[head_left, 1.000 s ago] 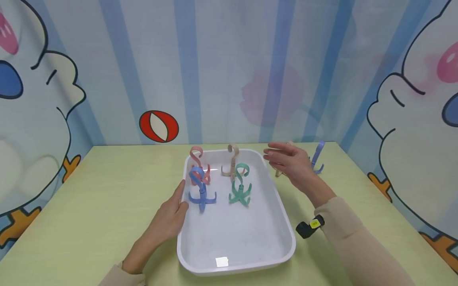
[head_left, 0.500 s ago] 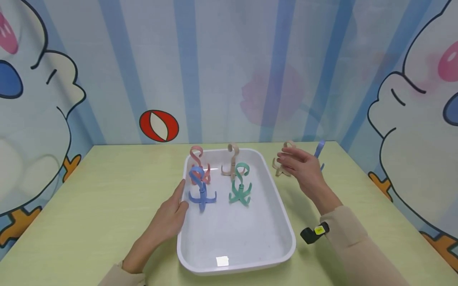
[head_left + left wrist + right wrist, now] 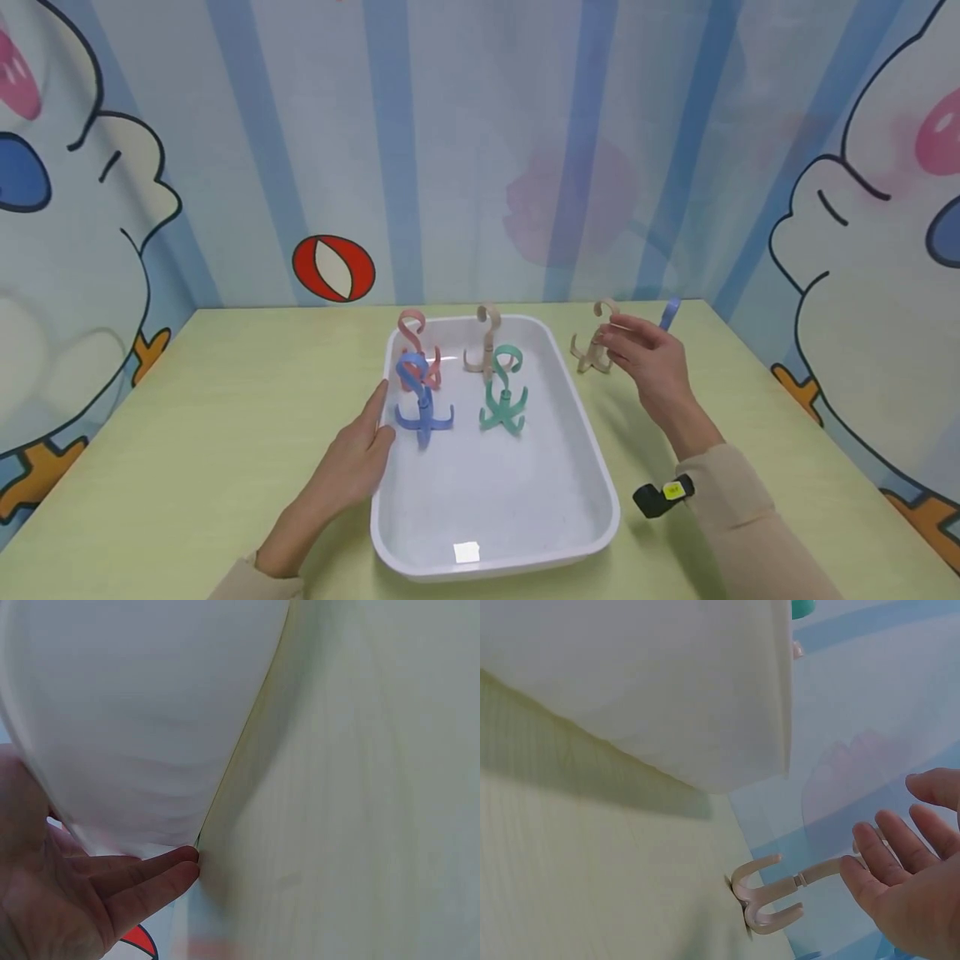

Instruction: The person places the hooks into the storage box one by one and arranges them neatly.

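Note:
My left hand (image 3: 348,462) holds the left side of a white plastic tray (image 3: 495,571), thumb at the rim. Its fingers (image 3: 150,889) lie along the outer wall in the left wrist view. Inside the tray stand a pink hanger hook (image 3: 412,325), a beige one, a green hanger hook (image 3: 504,404) and a blue hanger hook (image 3: 424,408). Right of the tray, a second beige hanger hook (image 3: 592,358) stands on the table. My right hand (image 3: 648,362) is beside it, fingers relaxed and thumb apart, fingertips overlapping its stem in the right wrist view.
Behind my right hand another blue hanger hook (image 3: 671,312) shows only its top. The pale green table (image 3: 247,392) ends at a striped curtain backdrop (image 3: 480,167). A dark strap device (image 3: 660,497) sits at my right wrist.
My right hand has moved right and slightly toward me, away from the tray's rim, uncovering the standing beige hanger hook and covering more of the blue one. My left hand and the tray have stayed put.

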Demonstrator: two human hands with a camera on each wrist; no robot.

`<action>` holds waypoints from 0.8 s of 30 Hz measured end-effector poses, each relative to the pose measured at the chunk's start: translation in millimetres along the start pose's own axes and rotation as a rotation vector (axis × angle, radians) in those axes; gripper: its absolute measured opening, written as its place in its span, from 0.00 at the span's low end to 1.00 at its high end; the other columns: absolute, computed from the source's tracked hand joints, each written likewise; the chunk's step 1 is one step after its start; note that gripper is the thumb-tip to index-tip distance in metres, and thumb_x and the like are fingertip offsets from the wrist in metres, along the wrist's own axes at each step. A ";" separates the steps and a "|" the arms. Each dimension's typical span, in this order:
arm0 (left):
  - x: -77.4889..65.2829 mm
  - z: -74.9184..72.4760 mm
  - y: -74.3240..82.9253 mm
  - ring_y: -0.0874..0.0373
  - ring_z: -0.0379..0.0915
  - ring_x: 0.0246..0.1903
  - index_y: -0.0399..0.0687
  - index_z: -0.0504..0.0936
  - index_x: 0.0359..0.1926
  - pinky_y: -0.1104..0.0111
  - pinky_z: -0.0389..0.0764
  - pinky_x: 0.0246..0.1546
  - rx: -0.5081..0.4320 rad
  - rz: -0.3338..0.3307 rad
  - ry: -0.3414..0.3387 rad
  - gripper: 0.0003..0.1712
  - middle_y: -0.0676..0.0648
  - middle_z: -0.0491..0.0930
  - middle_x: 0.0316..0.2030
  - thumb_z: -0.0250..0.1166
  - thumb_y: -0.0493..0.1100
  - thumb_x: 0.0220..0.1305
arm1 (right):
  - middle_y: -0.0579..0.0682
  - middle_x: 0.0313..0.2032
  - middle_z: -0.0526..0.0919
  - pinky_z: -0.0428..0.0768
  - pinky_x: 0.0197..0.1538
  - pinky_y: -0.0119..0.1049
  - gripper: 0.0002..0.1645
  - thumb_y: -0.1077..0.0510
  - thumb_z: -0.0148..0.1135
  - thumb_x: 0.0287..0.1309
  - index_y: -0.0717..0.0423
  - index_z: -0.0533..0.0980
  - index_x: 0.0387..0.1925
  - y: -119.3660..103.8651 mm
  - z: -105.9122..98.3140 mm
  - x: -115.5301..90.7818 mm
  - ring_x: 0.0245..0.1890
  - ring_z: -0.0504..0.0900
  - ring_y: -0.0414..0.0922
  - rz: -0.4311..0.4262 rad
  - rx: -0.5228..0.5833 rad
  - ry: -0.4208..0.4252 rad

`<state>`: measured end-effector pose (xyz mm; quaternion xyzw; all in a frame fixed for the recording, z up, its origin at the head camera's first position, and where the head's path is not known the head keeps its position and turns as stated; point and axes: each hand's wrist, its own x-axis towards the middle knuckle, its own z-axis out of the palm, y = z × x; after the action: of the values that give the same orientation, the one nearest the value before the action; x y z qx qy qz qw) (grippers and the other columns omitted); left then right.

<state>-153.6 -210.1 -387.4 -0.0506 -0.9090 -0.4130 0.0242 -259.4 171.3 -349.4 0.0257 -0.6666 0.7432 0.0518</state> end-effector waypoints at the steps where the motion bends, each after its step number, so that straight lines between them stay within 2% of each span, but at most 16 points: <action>1: -0.1 0.2 -0.1 0.41 0.84 0.51 0.41 0.46 0.85 0.57 0.89 0.44 -0.002 -0.001 -0.001 0.39 0.30 0.62 0.78 0.44 0.41 0.79 | 0.35 0.43 0.91 0.85 0.56 0.28 0.21 0.63 0.66 0.70 0.57 0.78 0.63 0.9 -0.2 0.0 0.48 0.89 0.34 -0.005 0.009 0.010; 3: -0.1 0.6 -0.6 0.43 0.84 0.49 0.41 0.46 0.85 0.60 0.89 0.41 -0.005 -0.002 -0.001 0.39 0.30 0.62 0.78 0.45 0.41 0.79 | 0.35 0.42 0.91 0.85 0.55 0.27 0.22 0.64 0.66 0.70 0.57 0.78 0.63 2.1 -0.6 -0.2 0.47 0.89 0.33 -0.007 0.025 0.031; 7: -0.1 0.5 -1.3 0.43 0.85 0.48 0.41 0.47 0.85 0.61 0.88 0.40 -0.011 0.002 0.001 0.39 0.29 0.63 0.77 0.45 0.41 0.79 | 0.35 0.41 0.91 0.86 0.52 0.26 0.28 0.66 0.65 0.70 0.64 0.72 0.69 4.5 -0.4 2.4 0.44 0.90 0.32 -0.012 0.054 0.075; 11: 0.2 0.2 -1.5 0.45 0.85 0.45 0.42 0.46 0.85 0.63 0.88 0.36 -0.025 0.004 0.000 0.39 0.29 0.63 0.77 0.45 0.41 0.79 | 0.34 0.41 0.91 0.85 0.54 0.27 0.29 0.66 0.64 0.70 0.65 0.71 0.71 6.6 -0.4 5.3 0.43 0.89 0.31 -0.020 0.050 0.122; 14: 0.3 0.5 -1.7 0.44 0.85 0.47 0.42 0.46 0.85 0.61 0.88 0.39 -0.025 0.010 0.001 0.39 0.30 0.63 0.77 0.45 0.41 0.79 | 0.33 0.41 0.90 0.85 0.54 0.26 0.27 0.66 0.63 0.71 0.62 0.73 0.69 7.5 -0.9 6.2 0.43 0.88 0.30 -0.015 0.049 0.163; 18: 0.4 0.5 -1.3 0.42 0.83 0.53 0.42 0.46 0.85 0.55 0.89 0.46 -0.012 0.018 0.002 0.39 0.31 0.62 0.78 0.45 0.41 0.79 | 0.35 0.41 0.90 0.85 0.49 0.24 0.20 0.67 0.63 0.70 0.53 0.80 0.61 8.1 -1.4 7.4 0.43 0.88 0.31 -0.019 0.061 0.218; 21: 0.4 0.2 -0.8 0.41 0.83 0.53 0.41 0.46 0.85 0.54 0.89 0.47 -0.008 0.018 0.001 0.39 0.31 0.62 0.78 0.44 0.41 0.79 | 0.34 0.41 0.90 0.84 0.44 0.23 0.17 0.67 0.64 0.69 0.47 0.81 0.54 9.8 -2.2 8.6 0.43 0.88 0.32 -0.037 0.053 0.242; 24: 0.2 0.1 -1.0 0.42 0.84 0.51 0.41 0.46 0.85 0.56 0.89 0.45 -0.008 0.013 -0.003 0.39 0.30 0.62 0.78 0.44 0.41 0.79 | 0.33 0.40 0.90 0.83 0.40 0.23 0.17 0.66 0.65 0.69 0.46 0.81 0.54 12.7 -3.5 9.8 0.43 0.88 0.31 -0.045 0.036 0.252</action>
<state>-153.9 -210.6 -388.2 -0.0573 -0.9071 -0.4161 0.0251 -270.4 173.9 -361.2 -0.0519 -0.6404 0.7511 0.1516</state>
